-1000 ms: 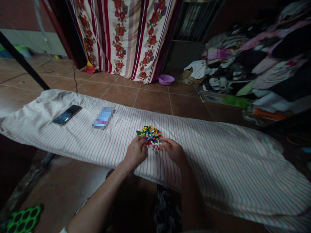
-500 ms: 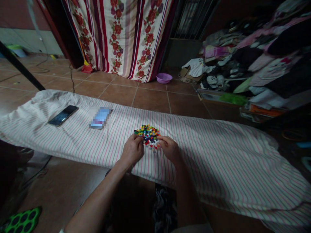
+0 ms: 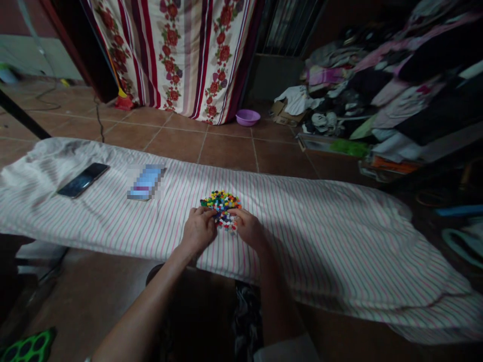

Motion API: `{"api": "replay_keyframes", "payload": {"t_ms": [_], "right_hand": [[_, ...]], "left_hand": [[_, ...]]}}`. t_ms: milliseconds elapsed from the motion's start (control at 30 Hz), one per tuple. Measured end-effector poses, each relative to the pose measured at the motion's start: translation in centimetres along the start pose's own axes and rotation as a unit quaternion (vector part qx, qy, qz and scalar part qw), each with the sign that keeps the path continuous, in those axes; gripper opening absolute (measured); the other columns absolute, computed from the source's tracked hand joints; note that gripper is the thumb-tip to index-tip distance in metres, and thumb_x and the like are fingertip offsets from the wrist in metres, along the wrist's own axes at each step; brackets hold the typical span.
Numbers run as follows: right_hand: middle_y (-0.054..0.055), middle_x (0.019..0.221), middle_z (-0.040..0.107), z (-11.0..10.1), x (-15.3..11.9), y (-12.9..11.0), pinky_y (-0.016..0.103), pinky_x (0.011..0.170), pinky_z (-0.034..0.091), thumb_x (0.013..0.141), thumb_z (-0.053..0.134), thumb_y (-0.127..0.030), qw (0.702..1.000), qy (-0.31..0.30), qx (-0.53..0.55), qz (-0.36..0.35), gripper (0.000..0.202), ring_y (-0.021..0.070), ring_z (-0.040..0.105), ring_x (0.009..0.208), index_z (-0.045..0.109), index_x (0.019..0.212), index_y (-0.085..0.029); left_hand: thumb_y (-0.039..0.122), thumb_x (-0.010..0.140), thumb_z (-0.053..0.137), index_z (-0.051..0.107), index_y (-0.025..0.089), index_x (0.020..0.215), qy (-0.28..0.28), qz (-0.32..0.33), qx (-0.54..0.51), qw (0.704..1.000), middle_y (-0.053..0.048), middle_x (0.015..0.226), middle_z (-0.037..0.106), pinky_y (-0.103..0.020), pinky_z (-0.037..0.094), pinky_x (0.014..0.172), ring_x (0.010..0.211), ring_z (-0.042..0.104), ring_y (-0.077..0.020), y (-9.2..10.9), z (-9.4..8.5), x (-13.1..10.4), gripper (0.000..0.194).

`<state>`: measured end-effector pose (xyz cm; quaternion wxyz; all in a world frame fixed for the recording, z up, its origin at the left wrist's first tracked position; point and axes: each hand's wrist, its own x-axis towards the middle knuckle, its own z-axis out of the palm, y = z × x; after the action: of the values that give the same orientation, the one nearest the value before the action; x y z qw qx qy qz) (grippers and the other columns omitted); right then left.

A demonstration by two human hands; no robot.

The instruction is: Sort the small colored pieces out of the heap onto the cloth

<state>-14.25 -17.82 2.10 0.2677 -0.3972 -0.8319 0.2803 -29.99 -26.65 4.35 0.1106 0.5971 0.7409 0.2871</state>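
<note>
Many small coloured pieces (image 3: 222, 200) lie in a loose pile on a striped cloth (image 3: 324, 226). At the pile's left edge is my left hand (image 3: 199, 229), its fingers bent and their tips among the pieces. My right hand (image 3: 249, 227) touches the pile from the right, with thumb and forefinger drawn close together. Whatever either set of fingertips holds is too small to make out. A dark phone (image 3: 83, 180) lies at the left of the cloth. Between it and the pile is a second phone with a lit, blurred screen (image 3: 146, 182).
Beyond the cloth, a purple basin (image 3: 248, 117) sits on the tiled floor beside a floral striped curtain (image 3: 188, 60). Clothes (image 3: 400, 100) are heaped at the right. A green item with round dark patches (image 3: 28, 347) is at the lower left.
The whole view has shifted, so the cloth and phones appear further left. My right hand has come slightly nearer my left hand over the pile, and its fingers reach further in.
</note>
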Motion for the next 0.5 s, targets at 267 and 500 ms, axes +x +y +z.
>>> {"api": "replay_keyframes", "payload": {"t_ms": [267, 500], "right_hand": [[0.005, 0.104, 0.072, -0.1, 0.3, -0.8, 0.035, 0.095, 0.049, 0.076, 0.037, -0.003, 0.999, -0.015, 0.026, -0.039, 0.046, 0.0189, 0.064, 0.101, 0.071, 0.101, -0.02], [0.006, 0.101, 0.069, -0.4, 0.6, -0.5, 0.031, 0.09, 0.051, 0.076, 0.036, -0.004, 0.997, 0.067, 0.02, -0.013, 0.047, 0.0174, 0.063, 0.095, 0.072, 0.102, -0.02]], "left_hand": [[0.016, 0.084, 0.043, 0.068, 0.022, 0.103, 0.024, 0.019, -0.077, 0.997, -0.005, 0.103, 0.068, -0.039, 0.049, 0.095, 0.103, 0.057, -0.0196, -0.3, -0.3, 0.2, 0.032], [0.02, 0.085, 0.043, 0.068, 0.023, 0.104, 0.062, 0.001, -0.055, 0.997, -0.007, 0.105, 0.063, -0.038, 0.05, 0.092, 0.104, 0.055, -0.0204, -0.8, -1.1, -0.3, 0.031]]}}
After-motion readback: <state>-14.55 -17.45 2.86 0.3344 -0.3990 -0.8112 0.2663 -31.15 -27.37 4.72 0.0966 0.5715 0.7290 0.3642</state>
